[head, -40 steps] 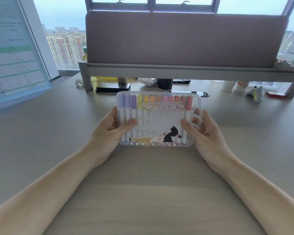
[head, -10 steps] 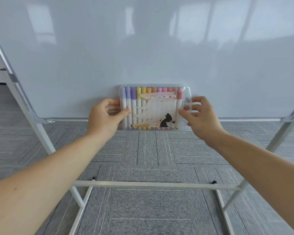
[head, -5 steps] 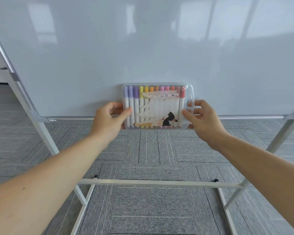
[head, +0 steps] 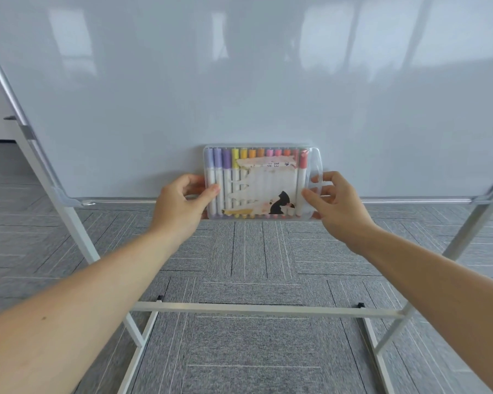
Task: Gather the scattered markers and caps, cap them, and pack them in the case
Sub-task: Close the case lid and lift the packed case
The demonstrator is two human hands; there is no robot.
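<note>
A clear plastic marker case point(head: 261, 182) is held upright in the air in front of a whiteboard. Inside it stands a row of capped markers point(head: 225, 166) with purple, yellow, orange, pink and red caps, partly hidden behind a torn paper label with a black cat figure. My left hand point(head: 180, 209) grips the case's left edge, thumb on the front. My right hand point(head: 336, 207) grips the right edge by the clear handle, thumb on the front too. The lid looks closed.
A large whiteboard point(head: 239, 81) fills the upper view, its tray rail point(head: 410, 199) running just behind the case. The stand's white legs and crossbar point(head: 268, 309) sit on grey carpet tiles point(head: 254, 351) below my arms.
Four seconds ago the case lay on a desk by a window; now I hold it before the whiteboard. Over the last second it rose slightly and shifted right.
</note>
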